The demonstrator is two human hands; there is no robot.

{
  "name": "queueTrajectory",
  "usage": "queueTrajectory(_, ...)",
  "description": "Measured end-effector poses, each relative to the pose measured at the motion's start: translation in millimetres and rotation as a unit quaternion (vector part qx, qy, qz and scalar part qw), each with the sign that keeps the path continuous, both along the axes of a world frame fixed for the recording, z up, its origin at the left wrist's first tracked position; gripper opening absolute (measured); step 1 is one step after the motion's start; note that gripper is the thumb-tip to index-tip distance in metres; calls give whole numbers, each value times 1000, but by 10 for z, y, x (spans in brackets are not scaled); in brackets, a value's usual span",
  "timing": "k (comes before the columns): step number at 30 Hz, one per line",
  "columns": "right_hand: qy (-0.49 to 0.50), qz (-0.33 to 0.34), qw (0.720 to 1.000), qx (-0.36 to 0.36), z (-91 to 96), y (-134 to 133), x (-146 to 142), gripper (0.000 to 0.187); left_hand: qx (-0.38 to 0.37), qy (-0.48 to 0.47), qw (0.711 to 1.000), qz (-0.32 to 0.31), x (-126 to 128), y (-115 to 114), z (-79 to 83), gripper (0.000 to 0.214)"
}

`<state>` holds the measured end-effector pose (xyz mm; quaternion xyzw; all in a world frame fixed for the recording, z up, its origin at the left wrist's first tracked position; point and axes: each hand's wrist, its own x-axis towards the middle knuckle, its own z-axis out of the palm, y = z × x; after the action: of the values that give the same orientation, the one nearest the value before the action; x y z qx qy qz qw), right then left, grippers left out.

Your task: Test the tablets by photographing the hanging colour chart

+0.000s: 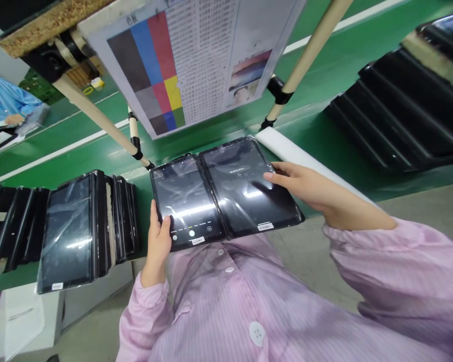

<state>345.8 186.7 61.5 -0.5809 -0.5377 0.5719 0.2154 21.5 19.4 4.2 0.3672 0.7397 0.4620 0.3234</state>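
Two tablets in clear film lie side by side in front of me, their inner edges touching. My left hand grips the left edge of one tablet, its thumb on the front and fingers along the side. That screen is lit, with a row of camera-style controls near its bottom. My right hand holds the right edge of the other tablet, with fingers partly hidden behind it. A small line of text and a loading ring show on its dark screen. Each tablet bears a white label at its lower edge.
Stacked tablets stand on the green bench at left, with more dark tablets at right. A printed colour chart hangs ahead on a pipe frame. A white roll lies behind my right hand. A co-worker's blue sleeve shows far left.
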Motion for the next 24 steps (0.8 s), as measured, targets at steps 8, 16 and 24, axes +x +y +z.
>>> queueTrajectory(8,130,-101,986,-33,83,-151,-109,66,21,-62,998,0,-25,35,16,67)
queueTrajectory(16,122,-146,981,36,542,-255,-16,56,73,-152,986,8,-83,30,-17,59)
queueTrajectory(24,212,-37,974,75,64,-558,-1188,77,113,-216,970,4,-61,75,73,64)
